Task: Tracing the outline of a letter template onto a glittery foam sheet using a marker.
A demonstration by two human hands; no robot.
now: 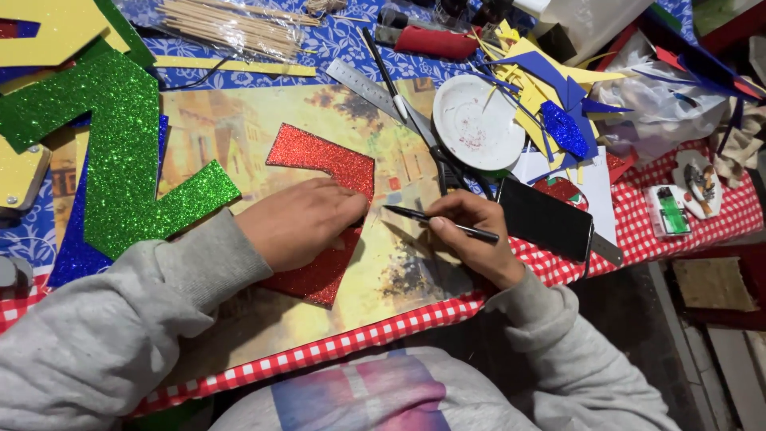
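The left hand (299,223) presses flat, fingers spread, on the red glitter shape (323,164), already cut out, while the right hand (471,239) pinches a black pen (439,223) at its edge

Red glitter foam shape (323,164); green glitter foam shape (120,152); blue glitter foam sheet (70,255) beneath it. Yellow-toned painted-scene board (239,120). Red-and-white checked tablecloth (686,191); blue-and-white floral cloth (335,40). White round plate (477,121). Black pen (439,222); black phone (546,218). Grey sleeves (96,335). Yellow and blue scraps (542,88).
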